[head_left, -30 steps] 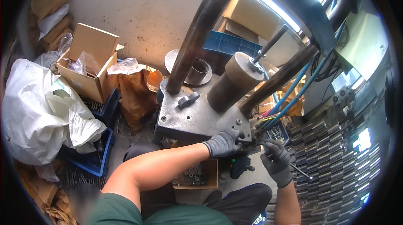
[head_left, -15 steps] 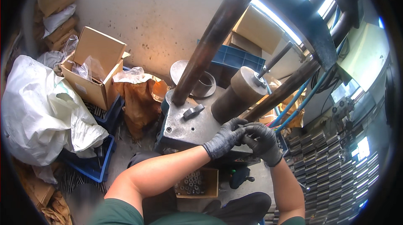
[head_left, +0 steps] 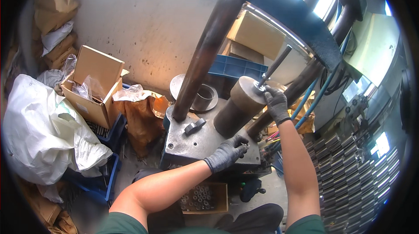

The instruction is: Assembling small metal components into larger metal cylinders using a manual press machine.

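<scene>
Head camera: left of a head-worn pair, wide fisheye, looking down and forward onto the metal cylinder point(head_left: 237, 106).
Metal cylinder: near, within arm's reach.
Forearms point(head_left: 168, 184): nearest the lens, entering below the cylinder.
Wall point(head_left: 144, 33): faced beyond the cylinder, farther off.

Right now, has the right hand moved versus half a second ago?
Yes. Against the dark cylinder, the right hand has gone up, from low beside the left hand to the cylinder's top end.

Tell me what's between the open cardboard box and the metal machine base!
Mainly a crumpled brown paper bag, between the box and base in the head view.
</scene>
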The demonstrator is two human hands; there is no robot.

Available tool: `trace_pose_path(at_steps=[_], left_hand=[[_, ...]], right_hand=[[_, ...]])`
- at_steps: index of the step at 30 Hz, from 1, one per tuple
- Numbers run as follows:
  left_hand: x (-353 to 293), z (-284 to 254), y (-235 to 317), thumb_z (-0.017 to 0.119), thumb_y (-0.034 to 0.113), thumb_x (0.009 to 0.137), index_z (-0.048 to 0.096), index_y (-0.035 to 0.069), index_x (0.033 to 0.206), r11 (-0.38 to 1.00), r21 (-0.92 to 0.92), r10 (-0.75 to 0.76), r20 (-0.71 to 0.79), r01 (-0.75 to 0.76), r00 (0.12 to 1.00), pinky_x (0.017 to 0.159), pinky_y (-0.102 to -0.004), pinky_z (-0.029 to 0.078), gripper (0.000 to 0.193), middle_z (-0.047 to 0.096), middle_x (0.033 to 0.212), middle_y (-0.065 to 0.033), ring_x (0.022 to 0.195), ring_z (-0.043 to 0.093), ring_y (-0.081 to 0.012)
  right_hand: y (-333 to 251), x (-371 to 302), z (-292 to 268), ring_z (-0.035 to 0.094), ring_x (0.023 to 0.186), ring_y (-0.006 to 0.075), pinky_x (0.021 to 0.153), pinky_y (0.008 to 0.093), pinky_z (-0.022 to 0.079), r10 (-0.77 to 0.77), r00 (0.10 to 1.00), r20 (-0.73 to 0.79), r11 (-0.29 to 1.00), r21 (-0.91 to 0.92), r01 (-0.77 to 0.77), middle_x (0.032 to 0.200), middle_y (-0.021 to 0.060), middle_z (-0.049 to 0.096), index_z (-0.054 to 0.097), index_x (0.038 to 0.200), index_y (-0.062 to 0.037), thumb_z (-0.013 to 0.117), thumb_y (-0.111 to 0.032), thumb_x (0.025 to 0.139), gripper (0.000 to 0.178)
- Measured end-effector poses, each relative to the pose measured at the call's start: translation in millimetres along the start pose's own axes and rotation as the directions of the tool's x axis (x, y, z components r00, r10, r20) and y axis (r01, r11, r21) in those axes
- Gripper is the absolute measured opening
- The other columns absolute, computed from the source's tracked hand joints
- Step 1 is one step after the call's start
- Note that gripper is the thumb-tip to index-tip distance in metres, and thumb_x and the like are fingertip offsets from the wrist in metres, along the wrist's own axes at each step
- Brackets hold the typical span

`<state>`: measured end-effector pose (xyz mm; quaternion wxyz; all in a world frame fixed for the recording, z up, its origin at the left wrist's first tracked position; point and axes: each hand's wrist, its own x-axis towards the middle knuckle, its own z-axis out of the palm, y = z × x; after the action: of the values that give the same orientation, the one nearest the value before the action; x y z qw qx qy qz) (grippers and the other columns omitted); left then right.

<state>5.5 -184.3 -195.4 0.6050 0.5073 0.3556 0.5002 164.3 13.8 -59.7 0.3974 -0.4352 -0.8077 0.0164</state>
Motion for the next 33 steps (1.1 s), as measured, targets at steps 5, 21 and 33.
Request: trace_pose_path(at_steps=[5, 21, 33], left_hand=[[-2.8, -5.6, -10.3, 0.065, 0.026, 0.102, 0.060, 0.003, 0.134, 0.996, 0.081, -0.043, 0.045, 0.039, 0.998, 0.082, -0.0302, 0.055, 0.040, 0.067, 0.101, -0.0053, 0.087, 0.065, -0.0130], [61.2, -17.2, 86.1, 0.061, 0.006, 0.102, 0.060, 0.006, 0.132, 0.905, 0.101, 0.424, -0.302, -0.413, 0.854, 0.074, -0.0246, 0.056, 0.030, 0.068, 0.109, -0.0048, 0.084, 0.065, -0.0096], [180.7, 0.5, 176.0, 0.070, 0.030, 0.096, 0.065, 0.002, 0.120, 0.733, 0.679, 0.352, -0.444, 0.052, 0.824, 0.068, -0.0379, 0.058, 0.037, 0.072, 0.091, -0.0123, 0.076, 0.071, -0.0226]], right_hand=[[-15.0, -2.5, 1.9, 0.070, 0.106, 0.0360, 0.096, 0.0414, 0.053, -0.028, 1.000, -0.002, 0.988, -0.155, 0.027, 0.112, 0.0215, 0.073, 0.075, 0.114, -0.0002, 0.071, -0.016, 0.091, 0.028], [-39.6, -17.4, 9.4, 0.066, 0.105, 0.0343, 0.094, 0.0458, 0.054, 0.050, 0.989, -0.142, 0.945, -0.313, -0.093, 0.107, 0.0141, 0.072, 0.078, 0.115, -0.0134, 0.063, -0.026, 0.093, 0.029], [-50.8, -19.4, 10.3, 0.064, 0.109, 0.0340, 0.097, 0.0455, 0.051, 0.097, 0.990, -0.103, 0.959, -0.255, -0.121, 0.111, 0.0139, 0.071, 0.076, 0.106, -0.0136, 0.062, -0.027, 0.092, 0.023]])
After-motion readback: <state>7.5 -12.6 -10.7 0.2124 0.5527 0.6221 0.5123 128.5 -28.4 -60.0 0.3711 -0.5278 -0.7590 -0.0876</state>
